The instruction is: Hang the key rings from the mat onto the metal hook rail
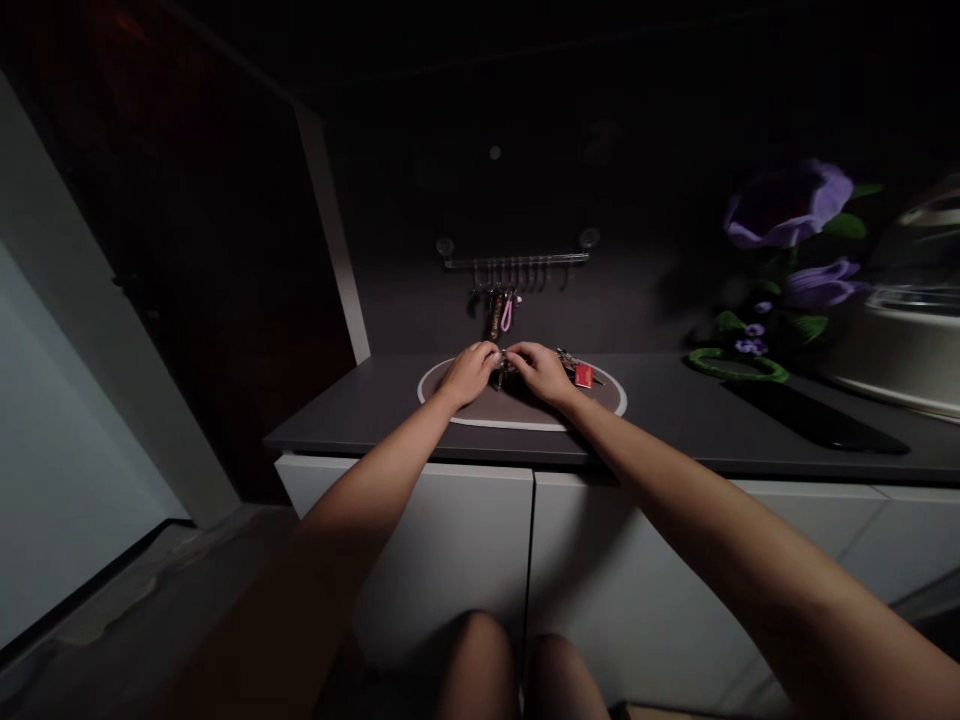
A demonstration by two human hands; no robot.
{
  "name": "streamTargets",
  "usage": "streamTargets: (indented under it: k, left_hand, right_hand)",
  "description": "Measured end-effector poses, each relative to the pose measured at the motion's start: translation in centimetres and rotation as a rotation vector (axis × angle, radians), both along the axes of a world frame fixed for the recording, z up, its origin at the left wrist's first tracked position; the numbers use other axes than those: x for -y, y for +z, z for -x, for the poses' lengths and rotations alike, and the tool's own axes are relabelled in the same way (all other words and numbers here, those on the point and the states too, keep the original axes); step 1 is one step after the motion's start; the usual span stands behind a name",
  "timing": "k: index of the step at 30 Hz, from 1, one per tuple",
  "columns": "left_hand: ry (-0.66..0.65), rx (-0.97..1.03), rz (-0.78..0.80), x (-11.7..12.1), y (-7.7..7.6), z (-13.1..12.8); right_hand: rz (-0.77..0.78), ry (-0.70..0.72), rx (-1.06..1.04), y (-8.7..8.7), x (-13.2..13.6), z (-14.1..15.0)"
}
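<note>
My left hand [469,374] and my right hand [543,374] meet above a round mat [517,424] with a pale rim. Between their fingertips is a small bunch of keys [500,378], pinched from both sides. Its finer parts are too small and dark to make out. Just right of my right hand, more keys [568,358] lie on the mat beside a red tag [583,375]. My right hand partly hides what lies under and behind it.
A clear hook rail [517,262] on the dark wall holds a brown strap [496,316] and a pink loop [507,314]. On the grey counter [652,420], purple flowers [791,205], a black phone-like slab [817,415] and a pale domed object [907,340] stand right. White cabinet doors [450,540] are below.
</note>
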State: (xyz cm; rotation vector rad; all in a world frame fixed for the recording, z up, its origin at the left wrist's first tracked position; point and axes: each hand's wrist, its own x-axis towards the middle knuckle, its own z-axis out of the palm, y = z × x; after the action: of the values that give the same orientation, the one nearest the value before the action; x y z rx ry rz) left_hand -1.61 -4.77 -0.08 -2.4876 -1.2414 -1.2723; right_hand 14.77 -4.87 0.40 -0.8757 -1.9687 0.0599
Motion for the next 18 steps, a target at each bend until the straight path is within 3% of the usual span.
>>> streamTargets:
  k: [5,12,18]
  left_hand:
    - [-0.026,0.077,0.041,0.16,0.03,-0.33]
    - [-0.153,0.310,0.139,-0.06,0.01,-0.79]
    - [-0.171,0.369,0.191,-0.12,-0.13,-1.04]
  right_hand:
    - [0.050,0.055,-0.064,-0.17,-0.17,0.12]
    - [0.272,0.214,-0.321,-0.64,-0.97,0.22]
    - [0.325,0.231,-0.410,-0.19,-0.53,0.39]
